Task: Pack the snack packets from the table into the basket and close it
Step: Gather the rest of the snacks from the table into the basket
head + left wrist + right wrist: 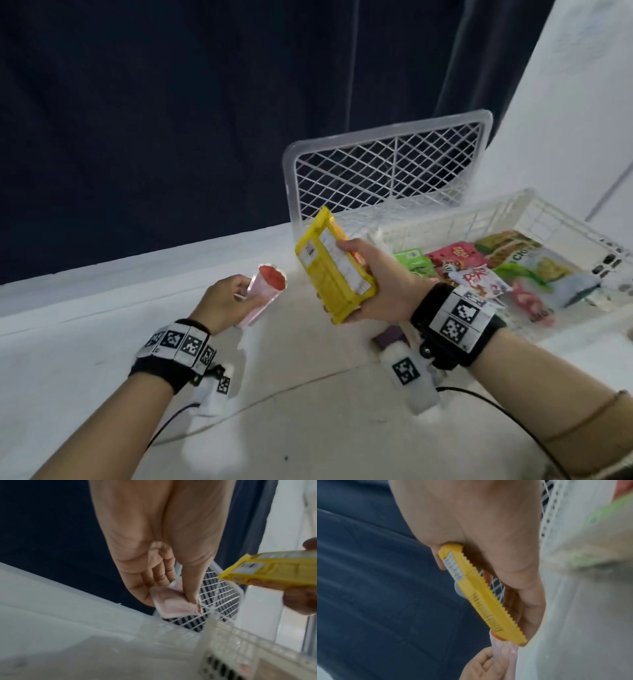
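- Packet in yellow wrapping, held above the counter by the right hand, its long axis running from near right to far left, the far end tipped upward toward the basket lid.
- Printed back panel of the yellow packet faces up; the thumb lies across that face and the fingers curl under the near end, so the packet sits clamped in the grip.
- From the right wrist view, the yellow packet shows edge-on with its serrated seam against the palm of the right hand.
- Pink packet with a red top, gripped by the left hand just left of the yellow one, its long axis slanting up and to the right, red end farthest from the wrist.
- Left wrist view shows the left hand pinching the pink packet between thumb and curled fingers.
- White basket stands at the right on the counter, its lattice lid raised upright at the far side.
- Several snack packets, green, red and white, lie flat inside the basket, apart from both hands.
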`<act>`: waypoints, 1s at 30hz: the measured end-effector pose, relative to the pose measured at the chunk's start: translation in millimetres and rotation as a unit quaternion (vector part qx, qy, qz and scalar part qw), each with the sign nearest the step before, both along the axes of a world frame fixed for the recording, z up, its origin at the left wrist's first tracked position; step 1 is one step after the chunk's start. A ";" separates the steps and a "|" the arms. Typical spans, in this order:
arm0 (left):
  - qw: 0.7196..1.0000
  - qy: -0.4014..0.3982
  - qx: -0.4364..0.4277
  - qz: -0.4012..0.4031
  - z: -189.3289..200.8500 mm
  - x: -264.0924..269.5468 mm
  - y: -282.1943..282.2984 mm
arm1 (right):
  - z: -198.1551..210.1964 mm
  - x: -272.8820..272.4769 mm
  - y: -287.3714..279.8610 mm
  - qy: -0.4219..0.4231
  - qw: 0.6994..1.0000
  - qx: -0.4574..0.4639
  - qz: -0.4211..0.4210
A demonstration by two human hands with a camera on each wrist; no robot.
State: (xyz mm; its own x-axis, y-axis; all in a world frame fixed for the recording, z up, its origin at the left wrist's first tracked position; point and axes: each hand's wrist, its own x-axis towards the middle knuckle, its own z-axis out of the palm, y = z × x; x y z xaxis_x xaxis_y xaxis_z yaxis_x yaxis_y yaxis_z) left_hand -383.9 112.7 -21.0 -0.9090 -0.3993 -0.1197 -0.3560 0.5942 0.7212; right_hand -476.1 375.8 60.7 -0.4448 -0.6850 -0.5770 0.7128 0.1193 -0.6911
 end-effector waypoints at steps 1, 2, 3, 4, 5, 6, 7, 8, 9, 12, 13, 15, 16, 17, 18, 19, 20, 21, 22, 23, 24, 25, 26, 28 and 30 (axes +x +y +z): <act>1.000 0.013 0.015 -0.015 8.2 -8.5 20.9 | 4.9 -6.1 20.7 0.054 0.998 -0.002 0.007; 0.999 0.027 0.034 -0.026 17.0 -18.1 42.9 | 14.1 -12.3 38.6 0.052 0.999 -0.004 0.009; 0.997 0.040 0.051 -0.033 24.6 -27.3 63.4 | 21.3 -21.3 56.6 0.070 0.997 0.006 0.009; 0.996 0.053 0.069 -0.038 32.2 -37.2 84.3 | 26.6 -32.5 77.7 0.099 0.995 0.022 0.002; 0.994 0.063 0.084 -0.043 39.0 -47.1 104.1 | 31.0 -43.4 99.9 0.121 0.992 0.022 0.004; 0.992 0.070 0.096 -0.047 46.2 -56.9 124.0 | 32.7 -58.2 121.2 0.134 0.991 0.022 -0.001; 0.991 0.077 0.098 -0.052 53.1 -66.9 142.3 | 36.1 -71.1 142.0 0.152 0.988 0.025 0.000; 0.991 0.081 0.093 -0.056 59.5 -76.5 159.8 | 37.4 -85.3 162.8 0.167 0.985 0.032 0.014; 0.991 0.081 0.083 -0.062 65.5 -86.2 176.4 | 40.2 -96.9 182.5 0.188 0.980 0.056 0.032; 0.993 0.069 0.061 -0.066 80.3 -113.9 218.3 | 47.0 -129.8 233.7 0.301 0.930 0.173 0.118; 0.994 0.068 0.058 -0.065 84.8 -123.3 229.1 | 49.7 -139.9 247.2 0.351 0.898 0.220 0.149; 0.995 0.060 0.046 -0.069 95.8 -141.0 248.5 | 50.9 -164.3 269.8 0.434 0.825 0.300 0.203; 0.995 0.050 0.035 -0.073 101.2 -149.8 257.1 | 50.2 -175.4 278.8 0.453 0.800 0.319 0.230; 0.996 0.038 0.021 -0.077 106.4 -158.6 265.3 | 50.2 -183.2 286.1 0.456 0.787 0.327 0.255; 0.996 0.028 0.009 -0.083 110.6 -167.6 272.8 | 48.4 -191.5 291.8 0.449 0.780 0.334 0.279; 0.996 0.019 0.000 -0.091 113.7 -176.9 279.8 | 45.1 -199.1 296.3 0.446 0.770 0.342 0.302; 0.995 0.013 -0.008 -0.101 116.3 -186.8 285.9 | 40.8 -206.5 299.1 0.445 0.759 0.352 0.320; 0.994 0.009 -0.009 -0.109 117.0 -197.0 290.9 | 36.7 -211.0 300.4 0.447 0.750 0.355 0.335; 0.993 0.006 -0.008 -0.115 117.2 -207.4 295.8 | 31.6 -215.9 300.7 0.445 0.744 0.357 0.348; 0.993 0.004 -0.006 -0.117 115.4 -218.6 300.4 | 26.7 -218.7 300.0 0.437 0.740 0.360 0.362; 0.993 0.003 -0.010 -0.118 112.4 -229.5 305.4 | 23.0 -220.3 298.2 0.428 0.737 0.362 0.377; 0.993 0.000 -0.019 -0.114 107.1 -240.9 309.5 | 18.5 -220.9 296.0 0.423 0.731 0.361 0.395; 0.993 -0.007 -0.030 -0.111 100.3 -250.5 314.2 | 14.4 -221.2 292.8 0.429 0.716 0.362 0.416; 0.992 -0.031 -0.054 -0.106 80.5 -268.8 322.1 | 8.2 -220.9 283.7 0.470 0.663 0.363 0.456; 0.990 -0.065 -0.059 -0.108 56.9 -283.1 328.1 | 0.0 -224.2 273.4 0.488 0.638 0.341 0.489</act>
